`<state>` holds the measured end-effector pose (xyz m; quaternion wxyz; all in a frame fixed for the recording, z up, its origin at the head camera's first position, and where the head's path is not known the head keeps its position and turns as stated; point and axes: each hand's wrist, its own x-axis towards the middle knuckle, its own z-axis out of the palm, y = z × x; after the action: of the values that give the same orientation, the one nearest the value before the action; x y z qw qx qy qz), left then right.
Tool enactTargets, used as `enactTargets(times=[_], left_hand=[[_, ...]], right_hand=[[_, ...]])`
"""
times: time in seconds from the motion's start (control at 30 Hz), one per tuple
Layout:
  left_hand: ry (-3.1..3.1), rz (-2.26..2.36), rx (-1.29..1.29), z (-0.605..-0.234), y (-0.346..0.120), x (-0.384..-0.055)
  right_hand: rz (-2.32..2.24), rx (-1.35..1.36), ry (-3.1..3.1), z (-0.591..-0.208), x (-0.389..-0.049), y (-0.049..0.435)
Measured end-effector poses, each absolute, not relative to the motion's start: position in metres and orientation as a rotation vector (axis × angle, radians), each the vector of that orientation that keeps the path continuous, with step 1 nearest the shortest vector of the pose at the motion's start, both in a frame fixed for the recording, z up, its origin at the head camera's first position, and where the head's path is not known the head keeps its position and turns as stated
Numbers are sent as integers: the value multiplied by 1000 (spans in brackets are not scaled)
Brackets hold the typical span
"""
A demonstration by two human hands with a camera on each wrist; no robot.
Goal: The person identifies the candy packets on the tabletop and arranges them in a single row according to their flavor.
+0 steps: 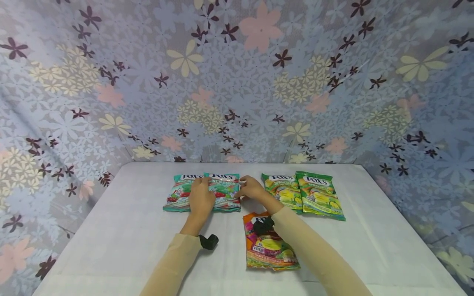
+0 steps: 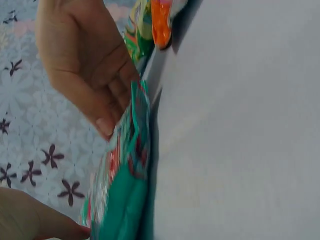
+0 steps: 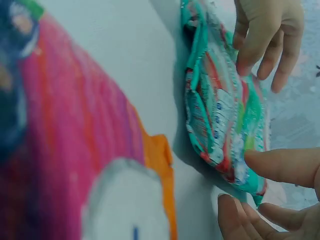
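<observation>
Two teal bags of mint candy lie side by side at the back of the table in the head view, the left bag [image 1: 177,196] partly covered by my left hand [image 1: 201,199]. That hand's fingertips touch the top of the right bag [image 1: 228,191] near its left side. My right hand [image 1: 253,190] is at that bag's right edge. In the right wrist view its thumb [image 3: 285,166] reaches the bag's upper face, and the other fingers lie spread beside the edge. The left hand's fingers point down onto the bag there.
Two green-yellow candy bags, one left [image 1: 282,190] and one right [image 1: 320,195], lie right of my right hand. Nearer me an orange candy bag [image 1: 261,257] lies partly under the right forearm. A floral cloth [image 1: 237,102] rises behind the white table [image 1: 122,230].
</observation>
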<state>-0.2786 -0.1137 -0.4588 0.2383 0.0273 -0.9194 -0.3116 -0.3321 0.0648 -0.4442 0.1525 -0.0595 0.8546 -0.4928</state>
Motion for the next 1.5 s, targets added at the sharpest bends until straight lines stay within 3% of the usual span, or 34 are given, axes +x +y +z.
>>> enactTargets(times=[0.4, 0.77, 1.07, 1.5], left_hand=[[-2706, -954, -159, -448, -59, -278], [-2823, -1317, -278, -443, -18, -279], [-2946, -1535, -330, -444, 0, -284], [-2987, -1479, -337, -449, 10, -291]], right_hand=[[-1587, -197, 2314, -422, -320, 112], [-1561, -186, 2366, -411, -310, 175], [-1575, -50, 2385, -414, -298, 220], [-1544, 105, 2403, -426, -300, 245]])
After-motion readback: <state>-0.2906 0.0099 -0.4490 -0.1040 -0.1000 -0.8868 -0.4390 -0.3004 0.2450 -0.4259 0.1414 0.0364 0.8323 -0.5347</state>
